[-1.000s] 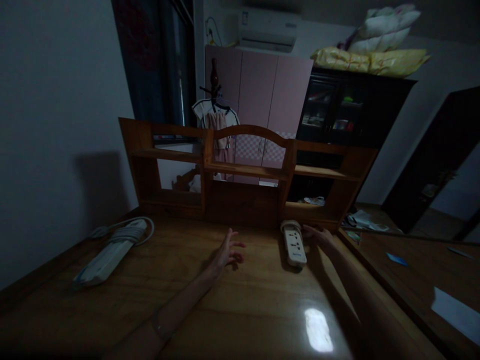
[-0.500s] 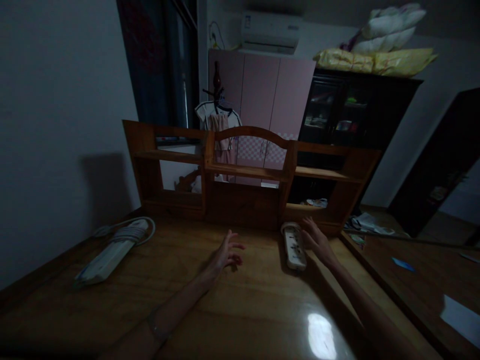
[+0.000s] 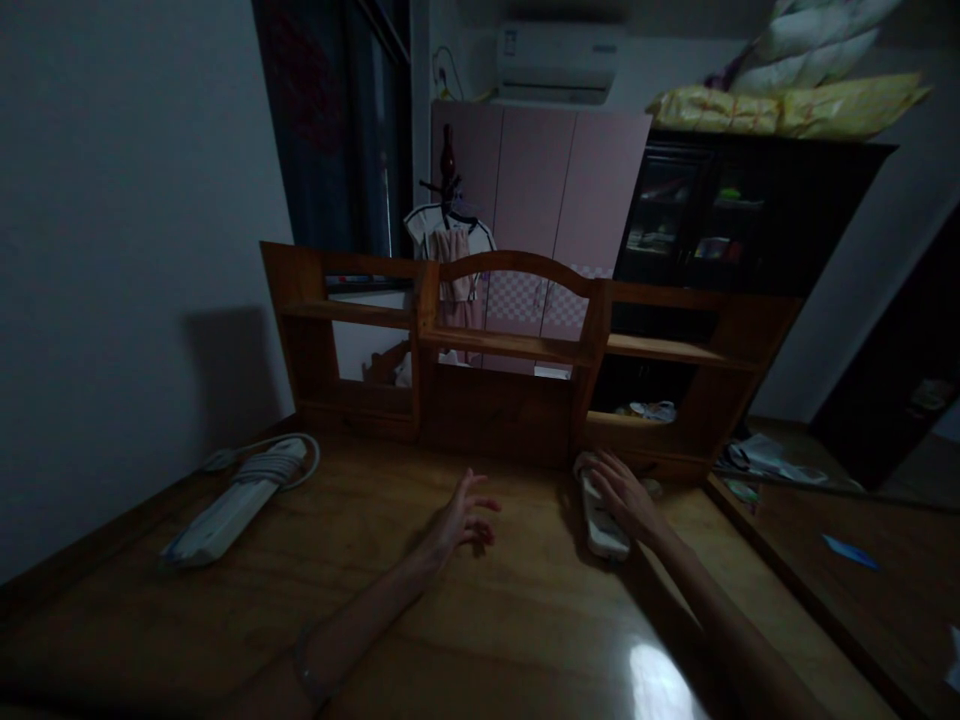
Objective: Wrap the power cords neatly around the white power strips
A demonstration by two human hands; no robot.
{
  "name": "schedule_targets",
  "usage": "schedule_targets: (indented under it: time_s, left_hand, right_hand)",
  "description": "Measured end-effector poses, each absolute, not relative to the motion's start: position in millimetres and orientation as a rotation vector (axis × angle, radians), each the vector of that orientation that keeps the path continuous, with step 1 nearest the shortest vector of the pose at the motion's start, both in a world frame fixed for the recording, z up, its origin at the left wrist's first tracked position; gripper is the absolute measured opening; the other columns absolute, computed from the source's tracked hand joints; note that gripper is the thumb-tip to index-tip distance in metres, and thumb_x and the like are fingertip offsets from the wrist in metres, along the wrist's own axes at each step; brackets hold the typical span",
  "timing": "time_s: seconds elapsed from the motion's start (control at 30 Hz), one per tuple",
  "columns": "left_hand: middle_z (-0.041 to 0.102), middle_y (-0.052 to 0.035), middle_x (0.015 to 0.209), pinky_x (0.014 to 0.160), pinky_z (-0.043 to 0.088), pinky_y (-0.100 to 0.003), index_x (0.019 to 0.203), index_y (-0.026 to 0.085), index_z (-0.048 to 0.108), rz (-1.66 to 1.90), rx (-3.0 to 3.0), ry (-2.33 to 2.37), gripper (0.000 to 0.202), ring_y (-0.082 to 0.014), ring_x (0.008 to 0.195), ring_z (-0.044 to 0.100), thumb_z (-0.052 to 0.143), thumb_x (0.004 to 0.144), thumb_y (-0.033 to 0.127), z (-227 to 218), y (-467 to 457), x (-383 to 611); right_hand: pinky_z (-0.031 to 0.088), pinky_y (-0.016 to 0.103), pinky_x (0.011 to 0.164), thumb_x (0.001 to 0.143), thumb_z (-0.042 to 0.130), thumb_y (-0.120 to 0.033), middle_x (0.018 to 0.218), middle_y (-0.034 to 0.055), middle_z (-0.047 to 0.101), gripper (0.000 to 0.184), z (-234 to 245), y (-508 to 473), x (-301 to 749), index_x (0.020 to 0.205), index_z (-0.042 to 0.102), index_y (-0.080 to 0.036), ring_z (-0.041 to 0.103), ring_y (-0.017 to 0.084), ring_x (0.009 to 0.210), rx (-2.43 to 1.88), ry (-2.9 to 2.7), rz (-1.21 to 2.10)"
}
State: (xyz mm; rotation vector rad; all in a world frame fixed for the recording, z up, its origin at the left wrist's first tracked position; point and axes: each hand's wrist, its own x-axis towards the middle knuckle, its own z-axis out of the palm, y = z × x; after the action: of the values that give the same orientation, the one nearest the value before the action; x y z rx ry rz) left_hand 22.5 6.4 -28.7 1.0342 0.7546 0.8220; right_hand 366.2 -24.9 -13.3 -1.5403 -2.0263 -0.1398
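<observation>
On the right side of the wooden desk (image 3: 420,640), a short white power strip (image 3: 606,538) lies below the shelf. My right hand (image 3: 628,500) is over its far part, fingers curled across it, hiding most of the sockets. Over the middle of the desk my left hand (image 3: 459,525) is open and holds nothing, its fingers spread and pointing right. A longer white power strip (image 3: 221,525) lies at the left near the wall, its grey cable (image 3: 270,465) wound around its far end.
A wooden shelf unit (image 3: 506,345) stands along the desk's far edge. The wall (image 3: 135,280) bounds the left side. On the right, a lower brown surface (image 3: 810,590) carries a blue card (image 3: 850,551). A pink wardrobe (image 3: 536,180) and a dark cabinet (image 3: 795,220) stand behind.
My right hand has moved from beside the short power strip onto it, and its fingers now cover the sockets. My left hand keeps its open pose. The view has shifted slightly.
</observation>
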Motion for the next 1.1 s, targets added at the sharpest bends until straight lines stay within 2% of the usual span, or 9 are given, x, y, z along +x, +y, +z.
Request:
schedule_targets:
  time_s: [0.07,0.23,0.5,0.67,0.9,1.0,1.1]
  left_hand:
    - [0.060,-0.0104,0.102,0.047,0.047,-0.028,0.132,0.023,0.032,0.815,1.030,0.750,0.062,-0.0188,0.056,0.063,0.026,0.089,0.068,-27.7,3.5,23.3]
    - [0.060,-0.0095,0.099,0.049,0.047,-0.027,0.129,0.021,0.036,0.813,1.025,0.764,0.061,-0.0165,0.055,0.062,0.027,0.090,0.067,-22.8,-1.7,24.9]
    - [0.061,-0.0097,0.099,0.049,0.048,-0.029,0.128,0.021,0.037,0.806,1.027,0.759,0.063,-0.0175,0.054,0.062,0.028,0.088,0.069,-28.1,4.0,25.0]
    - [0.061,-0.0098,0.099,0.048,0.048,-0.029,0.128,0.023,0.037,0.804,1.032,0.741,0.064,-0.0188,0.056,0.063,0.030,0.087,0.071,-32.8,9.3,23.7]
    - [0.060,-0.0112,0.104,0.048,0.048,-0.028,0.128,0.022,0.040,0.854,1.269,0.854,0.065,-0.0190,0.061,0.064,0.026,0.087,0.071,-31.1,10.9,22.4]
    - [0.060,-0.0115,0.107,0.057,0.050,-0.029,0.122,0.020,0.048,1.008,1.512,1.008,0.058,-0.0193,0.072,0.065,0.031,0.088,0.065,-21.6,24.2,14.2]
    - [0.059,-0.0108,0.108,0.081,0.049,-0.032,0.111,0.018,0.056,1.171,1.654,1.202,0.043,-0.0211,0.094,0.061,0.043,0.088,0.052,0.9,48.6,-16.4]
  right_hand:
    - [0.028,0.052,0.114,0.099,0.033,-0.045,0.151,-0.0029,0.033,0.041,-11.6,-23.9,363.7,0.134,0.051,-0.032,0.021,0.026,0.142,-1.544,-2.040,-0.157]
    - [0.029,0.051,0.114,0.099,0.033,-0.045,0.153,-0.0035,0.027,0.041,-11.9,-24.2,360.5,0.133,0.053,-0.031,0.017,0.027,0.143,-1.570,-2.054,-0.186]
    - [0.020,0.049,0.117,0.100,0.031,-0.043,0.157,-0.0042,0.014,0.046,-19.1,-29.5,365.2,0.144,0.037,-0.032,0.009,0.025,0.144,-1.534,-1.995,-0.119]
    - [0.019,0.047,0.118,0.101,0.030,-0.043,0.157,-0.0026,0.016,0.049,-15.0,-35.1,360.4,0.149,0.026,-0.033,0.013,0.022,0.144,-1.512,-1.915,-0.108]
    - [0.021,0.051,0.116,0.101,0.030,-0.040,0.154,-0.0009,0.025,0.048,4.2,-50.8,345.4,0.147,0.030,-0.031,0.019,0.024,0.143,-1.436,-1.813,-0.237]
    - [0.021,0.052,0.116,0.100,0.030,-0.038,0.153,-0.0004,0.027,0.047,12.3,-57.9,336.8,0.147,0.031,-0.031,0.022,0.025,0.142,-1.392,-1.837,-0.312]
    - [0.022,0.051,0.116,0.100,0.030,-0.035,0.152,0.0000,0.031,0.046,17.3,-63.2,330.7,0.146,0.034,-0.029,0.026,0.024,0.140,-1.353,-1.881,-0.366]
